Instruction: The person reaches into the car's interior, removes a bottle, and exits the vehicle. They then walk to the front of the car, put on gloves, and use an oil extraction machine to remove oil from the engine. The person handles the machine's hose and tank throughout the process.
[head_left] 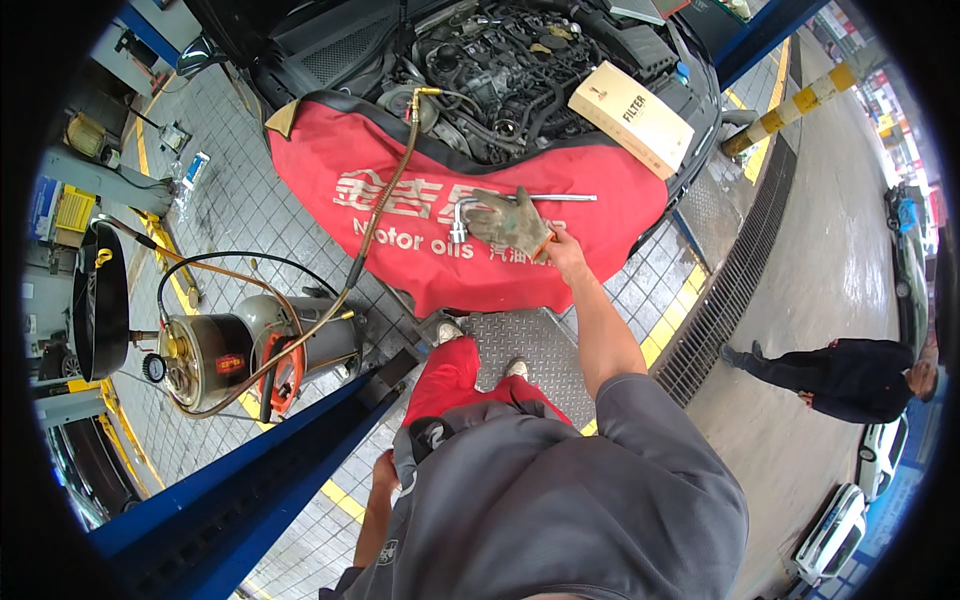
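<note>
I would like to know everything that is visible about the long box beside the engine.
The box is long, shallow and rectangular, pale tan, and looks like cardboard. Its broad upper face carries dark printing and a small emblem; a narrow side also shows. It appears closed. It lies broad side up and aslant, to the front right of the engine, its near edge meeting the red cover. Nobody is holding it; what else supports it is hidden.
</note>
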